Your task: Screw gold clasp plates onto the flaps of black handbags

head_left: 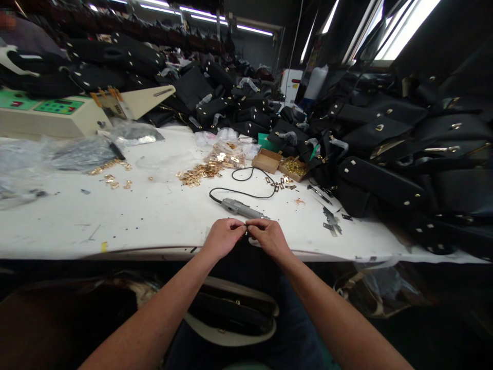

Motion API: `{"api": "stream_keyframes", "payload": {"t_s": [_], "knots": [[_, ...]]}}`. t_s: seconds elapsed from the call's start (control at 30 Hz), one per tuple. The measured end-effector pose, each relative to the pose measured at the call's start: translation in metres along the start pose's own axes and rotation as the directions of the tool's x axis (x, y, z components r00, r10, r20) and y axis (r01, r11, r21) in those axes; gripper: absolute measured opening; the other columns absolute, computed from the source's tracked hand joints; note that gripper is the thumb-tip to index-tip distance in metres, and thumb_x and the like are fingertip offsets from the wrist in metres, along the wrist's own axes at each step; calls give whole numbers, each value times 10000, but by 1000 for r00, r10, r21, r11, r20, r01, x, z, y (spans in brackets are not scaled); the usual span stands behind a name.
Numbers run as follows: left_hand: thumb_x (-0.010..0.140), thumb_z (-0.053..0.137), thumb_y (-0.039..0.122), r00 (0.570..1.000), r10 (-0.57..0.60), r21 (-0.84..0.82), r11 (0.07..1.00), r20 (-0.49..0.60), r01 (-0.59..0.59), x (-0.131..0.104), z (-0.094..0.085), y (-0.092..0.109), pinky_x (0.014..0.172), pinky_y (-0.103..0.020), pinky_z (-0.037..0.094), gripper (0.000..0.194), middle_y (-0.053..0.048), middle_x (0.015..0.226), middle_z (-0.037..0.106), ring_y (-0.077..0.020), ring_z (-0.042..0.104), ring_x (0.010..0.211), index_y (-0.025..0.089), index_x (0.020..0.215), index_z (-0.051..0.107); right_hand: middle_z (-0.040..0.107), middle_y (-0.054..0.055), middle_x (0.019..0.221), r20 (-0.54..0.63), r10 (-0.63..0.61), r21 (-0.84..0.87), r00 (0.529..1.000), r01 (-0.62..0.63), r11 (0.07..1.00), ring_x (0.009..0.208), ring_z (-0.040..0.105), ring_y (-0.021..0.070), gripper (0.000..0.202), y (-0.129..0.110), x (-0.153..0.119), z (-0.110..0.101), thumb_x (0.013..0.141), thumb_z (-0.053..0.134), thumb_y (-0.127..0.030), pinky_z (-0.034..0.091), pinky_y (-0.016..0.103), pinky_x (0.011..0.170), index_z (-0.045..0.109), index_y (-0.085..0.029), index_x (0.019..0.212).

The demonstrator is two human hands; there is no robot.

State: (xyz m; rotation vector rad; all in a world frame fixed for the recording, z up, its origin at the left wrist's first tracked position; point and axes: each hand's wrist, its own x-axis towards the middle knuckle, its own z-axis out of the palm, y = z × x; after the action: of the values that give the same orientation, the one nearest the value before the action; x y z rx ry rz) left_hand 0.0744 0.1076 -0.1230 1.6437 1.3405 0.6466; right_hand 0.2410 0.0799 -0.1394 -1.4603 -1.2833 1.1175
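Two hands at the near edge of the table (154,221): left hand (226,237) and right hand (270,237) both pinched nearly closed, fingertips almost meeting on a black piece (248,251) at the edge between them. From my remote view I cannot tell whether a small fitting is gripped too.

Risks, my judgement: anything tiny could slip from the pinch and fall toward the open bag (231,326) below, lost black on black. A forward push could knock the grey power tool (242,208) just beyond the fingers; its looped cable (262,198) could snag.

Around: heaped gold fittings (196,176), cardboard box (265,162); piled black bags (381,185) limit reach rightward.
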Motion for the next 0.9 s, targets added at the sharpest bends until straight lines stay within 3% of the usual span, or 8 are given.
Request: {"api": "stream_keyframes", "payload": {"t_s": [0.3,0.6,0.9], "knots": [[747,638,364,996,-80,-169,983,-41,72,-6,4,1,604,-271,464,235,-29,683,722,-184,646,644,181,814,769,766,44,796,-19,-5,-9,1000,5,1000,674,677,167,262,-6,-1,3,760,638,-250,517,264,633,806,-160,940],[761,625,367,996,-64,-184,982,-63,51,-7,11,-3,622,-276,481,251,-34,739,744,-187,660,669,186,850,774,768,45,817,-69,-16,-66,997,11,998,678,683,175,297,-3,-5,4,790,635,-288,543,288,646,788,-163,1013],[783,633,381,997,-46,-199,979,-57,34,-8,11,-7,681,-280,504,261,-38,818,770,-198,687,749,190,882,781,725,39,726,38,19,-66,999,-16,998,638,667,161,224,-3,-3,-4,816,616,-292,525,253,576,771,-156,903]]}}
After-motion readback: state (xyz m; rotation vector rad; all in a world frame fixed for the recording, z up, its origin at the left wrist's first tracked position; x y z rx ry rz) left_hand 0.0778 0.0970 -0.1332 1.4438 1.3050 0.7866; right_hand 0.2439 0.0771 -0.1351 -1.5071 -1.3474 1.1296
